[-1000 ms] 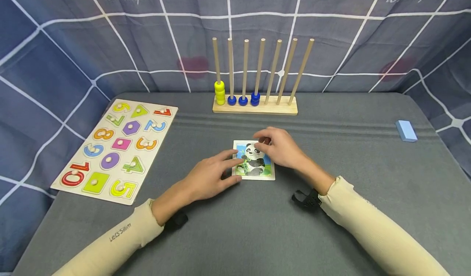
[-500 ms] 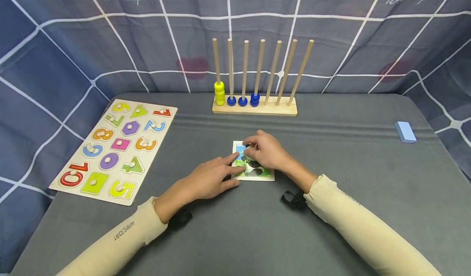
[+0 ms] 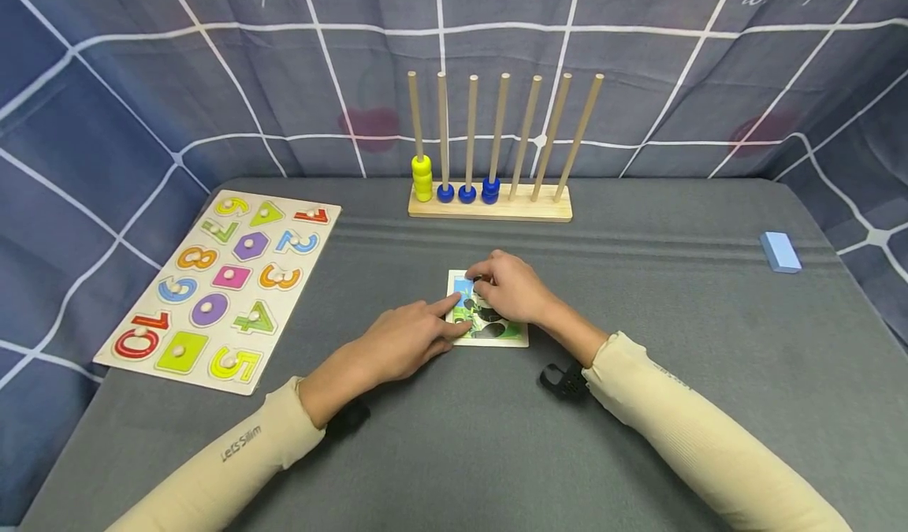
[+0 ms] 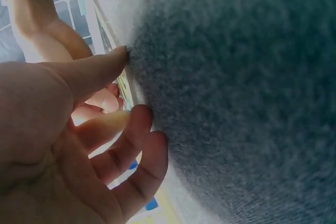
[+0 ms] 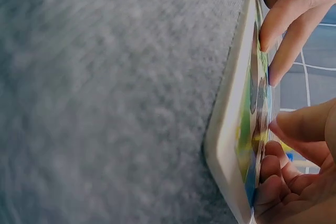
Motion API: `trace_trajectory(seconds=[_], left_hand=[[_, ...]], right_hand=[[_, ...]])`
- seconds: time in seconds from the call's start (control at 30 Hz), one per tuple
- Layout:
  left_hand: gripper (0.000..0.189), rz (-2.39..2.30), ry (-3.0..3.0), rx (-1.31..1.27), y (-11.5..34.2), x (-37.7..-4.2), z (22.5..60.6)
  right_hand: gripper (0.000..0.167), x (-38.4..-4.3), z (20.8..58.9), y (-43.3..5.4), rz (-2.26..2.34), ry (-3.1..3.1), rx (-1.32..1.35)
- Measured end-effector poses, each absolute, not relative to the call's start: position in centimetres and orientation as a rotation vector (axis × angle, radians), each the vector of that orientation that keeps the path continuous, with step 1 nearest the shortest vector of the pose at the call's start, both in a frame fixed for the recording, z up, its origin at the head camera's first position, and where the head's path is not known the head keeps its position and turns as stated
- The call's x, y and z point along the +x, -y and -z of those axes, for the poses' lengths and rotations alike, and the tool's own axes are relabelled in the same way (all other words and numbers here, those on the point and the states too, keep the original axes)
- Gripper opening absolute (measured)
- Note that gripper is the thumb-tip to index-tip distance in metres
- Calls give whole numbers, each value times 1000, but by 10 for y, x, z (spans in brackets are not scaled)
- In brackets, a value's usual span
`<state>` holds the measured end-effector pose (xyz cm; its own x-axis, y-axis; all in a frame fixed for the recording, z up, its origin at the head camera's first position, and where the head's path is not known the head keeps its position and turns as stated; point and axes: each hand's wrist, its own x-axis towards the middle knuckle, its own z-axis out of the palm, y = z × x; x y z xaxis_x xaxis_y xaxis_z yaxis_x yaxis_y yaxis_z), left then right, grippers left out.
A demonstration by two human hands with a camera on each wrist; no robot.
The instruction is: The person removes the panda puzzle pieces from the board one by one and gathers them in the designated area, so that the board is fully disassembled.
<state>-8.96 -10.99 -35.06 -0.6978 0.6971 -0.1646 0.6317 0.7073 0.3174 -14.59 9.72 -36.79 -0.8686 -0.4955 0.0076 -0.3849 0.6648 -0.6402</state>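
Grey cloth [image 3: 454, 453] spreads under both my hands, and between them lies the square panda puzzle [image 3: 491, 332], flat, its pale border showing on the side nearest my wrists. My left hand [image 3: 400, 343] reaches in from its left, index and middle fingers fairly straight, their tips resting on the picture. My right hand [image 3: 516, 289] arches over the upper right part with bent fingers, covering much of the panda; whether thumb and fingers pinch a piece there, I cannot tell. Well to the left of my left hand sits the number board [image 3: 240, 296], coloured numerals and knobbed shapes in it. Beyond my right hand stands a wooden peg rack [image 3: 539, 212], yellow beads stacked on its leftmost peg, blue ones on the next three. Far right of my right hand is a light blue block [image 3: 780, 252].
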Motion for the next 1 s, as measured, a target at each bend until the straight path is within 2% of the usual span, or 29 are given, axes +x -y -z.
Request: trace_trajectory(seconds=[0.37,0.57,1.0], left_hand=[[32,-319,-2706,1170,110,-90,354],[32,-337,-2702,1178,111,-91,355],[31,-363,-2695,1178,112,-91,356]], right_hand=[[22,-146,369,-95,1048,-2662,-668],[32,-143,369,-94,1023,-2679,-656],[32,-147,366,-96,1002,-2627,-715]])
